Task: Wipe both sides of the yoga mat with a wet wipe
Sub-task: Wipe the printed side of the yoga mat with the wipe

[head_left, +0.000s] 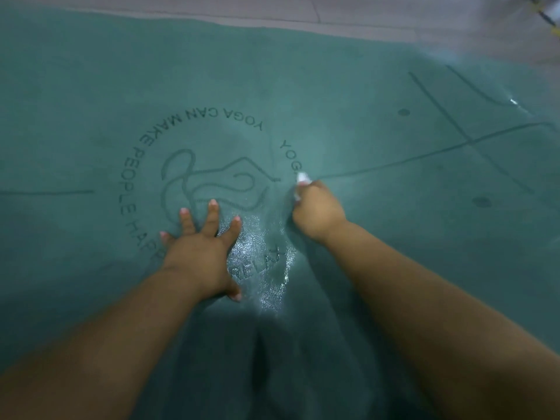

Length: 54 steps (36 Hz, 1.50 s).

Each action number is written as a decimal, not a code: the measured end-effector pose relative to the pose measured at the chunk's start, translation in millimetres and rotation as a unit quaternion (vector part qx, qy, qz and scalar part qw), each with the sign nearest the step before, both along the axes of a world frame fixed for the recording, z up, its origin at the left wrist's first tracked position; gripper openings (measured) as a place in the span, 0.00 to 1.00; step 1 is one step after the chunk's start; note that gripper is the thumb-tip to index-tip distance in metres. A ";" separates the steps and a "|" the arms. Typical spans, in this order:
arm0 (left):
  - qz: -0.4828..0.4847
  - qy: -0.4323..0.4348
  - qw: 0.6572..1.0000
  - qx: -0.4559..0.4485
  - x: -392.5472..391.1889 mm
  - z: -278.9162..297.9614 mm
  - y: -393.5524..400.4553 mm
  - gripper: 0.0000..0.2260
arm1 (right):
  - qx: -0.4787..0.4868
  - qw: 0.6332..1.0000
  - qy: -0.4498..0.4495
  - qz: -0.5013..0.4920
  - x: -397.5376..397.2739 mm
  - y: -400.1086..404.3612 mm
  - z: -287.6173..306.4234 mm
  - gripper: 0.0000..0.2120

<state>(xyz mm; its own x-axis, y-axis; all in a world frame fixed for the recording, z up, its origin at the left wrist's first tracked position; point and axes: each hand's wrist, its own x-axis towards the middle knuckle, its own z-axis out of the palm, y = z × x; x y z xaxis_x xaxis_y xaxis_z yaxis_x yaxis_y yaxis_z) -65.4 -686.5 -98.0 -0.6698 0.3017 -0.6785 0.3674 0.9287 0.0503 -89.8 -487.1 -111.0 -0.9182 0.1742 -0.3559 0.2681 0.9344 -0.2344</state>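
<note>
Right hand [316, 212] is fisted around the wipe [303, 179], fingers curled tight; only a white scrap shows past the knuckles, pressed onto the mat [378, 231] beside the printed "YOGA" lettering, right of the round logo [212, 183]. Left hand [201, 253] is flat, fingers spread and straight, holding nothing, palm down on the logo's near edge and pinning the mat. Wet sheen [260, 256] sits between the hands over the word "RELAX", so that patch looks already wiped. Mat lies flat on the floor [333, 16], printed side up, filling almost the whole view; its far edge runs along the top, its other edges are out of frame. Judgement: first side is in progress, underside not yet done. Handling: mat looks soft and flexible, light enough but floppy, textured and grippy where dry, likely slicker where wet. It may creep or ripple under a firm stroke, so bracing close to the stroke makes sense. For the flip, take an edge or corner with both hands and fold or roll it over rather than pinching the middle. Wipe is thin and limp, bunches easily; a wad keeps pressure even.
</note>
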 end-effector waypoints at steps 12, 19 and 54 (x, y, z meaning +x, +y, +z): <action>-0.001 0.006 1.000 0.015 0.8 -3.6 -4.1 0.57 | 0.180 0.981 -0.014 -0.065 1.0 72.6 1.6 0.25; 0.012 0.015 0.999 0.030 -0.3 -5.8 -6.8 0.58 | 0.041 0.998 0.035 -0.014 -2.7 -20.7 -10.3 0.26; 0.041 0.052 0.993 0.099 12.7 -19.1 -28.1 0.56 | 0.088 0.983 -0.016 -0.159 66.4 3.1 -3.1 0.29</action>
